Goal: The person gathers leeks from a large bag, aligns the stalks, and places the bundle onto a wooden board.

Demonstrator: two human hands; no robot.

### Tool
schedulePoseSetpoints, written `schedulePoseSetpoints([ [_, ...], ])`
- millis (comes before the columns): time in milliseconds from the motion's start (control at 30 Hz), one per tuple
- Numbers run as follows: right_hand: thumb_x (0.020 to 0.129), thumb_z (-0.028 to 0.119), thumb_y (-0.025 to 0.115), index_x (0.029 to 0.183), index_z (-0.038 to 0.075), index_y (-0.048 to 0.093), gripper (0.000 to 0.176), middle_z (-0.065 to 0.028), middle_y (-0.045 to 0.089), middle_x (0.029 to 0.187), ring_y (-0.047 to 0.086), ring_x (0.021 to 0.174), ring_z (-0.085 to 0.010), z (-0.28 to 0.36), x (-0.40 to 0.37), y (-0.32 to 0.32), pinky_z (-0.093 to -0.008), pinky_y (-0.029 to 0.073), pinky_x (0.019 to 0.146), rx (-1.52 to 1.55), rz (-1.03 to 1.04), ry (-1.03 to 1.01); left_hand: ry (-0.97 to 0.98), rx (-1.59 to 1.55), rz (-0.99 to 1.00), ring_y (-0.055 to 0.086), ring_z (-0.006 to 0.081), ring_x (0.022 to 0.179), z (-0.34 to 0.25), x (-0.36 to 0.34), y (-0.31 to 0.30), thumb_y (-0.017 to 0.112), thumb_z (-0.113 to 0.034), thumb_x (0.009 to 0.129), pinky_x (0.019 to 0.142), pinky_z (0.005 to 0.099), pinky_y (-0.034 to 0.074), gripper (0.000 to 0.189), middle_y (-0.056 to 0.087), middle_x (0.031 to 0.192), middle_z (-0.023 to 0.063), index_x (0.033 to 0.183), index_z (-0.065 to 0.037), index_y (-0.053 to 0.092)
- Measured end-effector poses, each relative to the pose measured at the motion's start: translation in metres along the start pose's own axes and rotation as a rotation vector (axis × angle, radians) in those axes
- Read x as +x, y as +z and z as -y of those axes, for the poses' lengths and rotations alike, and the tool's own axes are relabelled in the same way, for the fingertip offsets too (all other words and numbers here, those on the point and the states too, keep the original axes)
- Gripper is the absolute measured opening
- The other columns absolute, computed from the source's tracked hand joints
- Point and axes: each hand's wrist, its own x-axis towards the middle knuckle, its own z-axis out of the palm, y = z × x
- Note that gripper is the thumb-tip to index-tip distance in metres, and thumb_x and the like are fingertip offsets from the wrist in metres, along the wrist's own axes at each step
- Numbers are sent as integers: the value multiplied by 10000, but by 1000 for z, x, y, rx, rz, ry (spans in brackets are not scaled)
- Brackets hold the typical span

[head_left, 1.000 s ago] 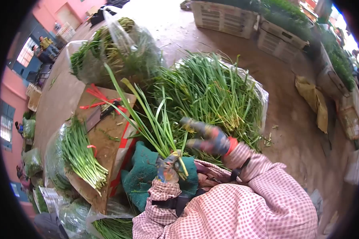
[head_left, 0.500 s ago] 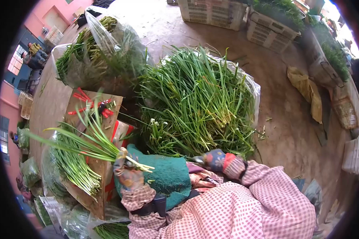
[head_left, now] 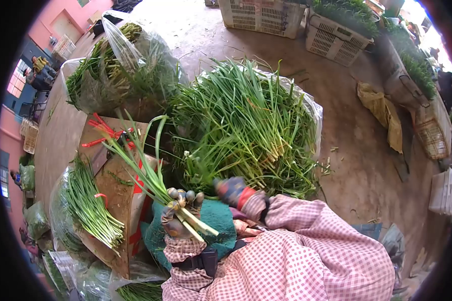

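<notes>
My left hand, in a patterned glove, is closed around a small bunch of garlic chives. The pale stem ends point right and the leaves reach up left over a board. Beneath this hand lies a green cloth on the lap. My right hand, also gloved, is at the near edge of a large heap of loose garlic chives; motion smears its fingers. On the board rests a larger bundle of chives with a red band, and red ties lie at its far end.
A clear plastic bag of greens stands behind the board. White crates of greens line the back and right. A tan sack lies on the floor at right. More bagged greens sit at lower left.
My left hand has turned and shifted slightly right, and its chives now stand more upright. My right hand has moved left along the heap's near edge.
</notes>
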Motion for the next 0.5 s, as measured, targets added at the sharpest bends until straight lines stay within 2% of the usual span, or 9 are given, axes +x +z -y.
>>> schedulePoseSetpoints([
  [33, 796, 224, 388, 868, 81, 497, 194, -154, 552, 587, 557, 515, -301, 1, 18, 48, -398, 407, 407, -34, 248, 70, -1, 3, 14, 535, 238, 849, 0, 0, -2, 512, -20, 723, 773, 427, 470, 163, 545, 843, 93, 882, -44, 489],
  [67, 780, 234, 405, 873, 70, 497, 210, -148, 543, 571, 555, 510, -290, -1, 16, 53, -383, 393, 381, -120, 120, -156, -2, 5, 28, 531, 283, 949, -1, -1, -5, 508, -10, 724, 806, 476, 455, 178, 559, 906, 116, 899, -44, 499],
  [100, 773, 216, 416, 842, 56, 530, 208, -141, 551, 583, 565, 529, -290, -5, 18, 48, -387, 415, 412, -40, 186, -156, -33, -11, 39, 549, 280, 918, -1, 2, -15, 509, -15, 731, 779, 471, 472, 161, 545, 990, 143, 889, -46, 503],
  [133, 766, 197, 426, 811, 43, 562, 211, -134, 559, 594, 576, 549, -290, -4, 19, 29, -391, 437, 444, 41, 252, -156, -57, 11, 3, 587, 229, 773, 0, 2, -17, 515, -19, 736, 635, 380, 506, 157, 548, 978, 136, 888, -59, 508],
  [233, 744, 208, 469, 844, 81, 568, 190, -127, 557, 581, 568, 528, -284, 9, -23, -15, -387, 433, 439, 34, 101, -160, -111, -22, 81, 468, 99, 541, 4, 5, -30, 460, -34, 794, 433, 214, 334, 164, 552, 986, 110, 947, -66, 508],
  [267, 738, 218, 483, 852, 93, 570, 190, -127, 558, 579, 564, 518, -285, 6, -41, -26, -386, 432, 438, 31, 3, -187, -65, 51, -42, 424, 75, 469, 7, 3, -27, 439, -72, 829, 428, 217, 335, 207, 572, 840, 63, 1026, -45, 496],
  [333, 761, 268, 498, 857, 95, 573, 211, -138, 560, 596, 560, 541, -299, -17, -73, -50, -381, 438, 471, 43, -70, -14, -83, 12, 85, 367, 58, 398, 11, 7, -32, 411, -129, 860, 415, 215, 330, 281, 552, 686, 18, 1113, -14, 456],
  [400, 768, 370, 500, 811, 84, 573, 299, -138, 554, 590, 554, 544, -304, -51, -90, -49, -397, 429, 486, 216, -338, 166, -104, -14, 196, 365, 46, 382, 15, 12, -51, 397, -170, 873, 432, 224, 362, 363, 515, 599, -2, 1185, 14, 379],
  [500, 741, 446, 502, 726, 80, 589, 376, -144, 572, 632, 566, 582, -305, -74, -85, -62, -398, 441, 525, -113, 156, 377, -150, -25, 61, 376, 53, 338, 27, 11, -53, 378, -169, 878, 397, 258, 395, 409, 490, 513, -10, 1224, 33, 298],
])
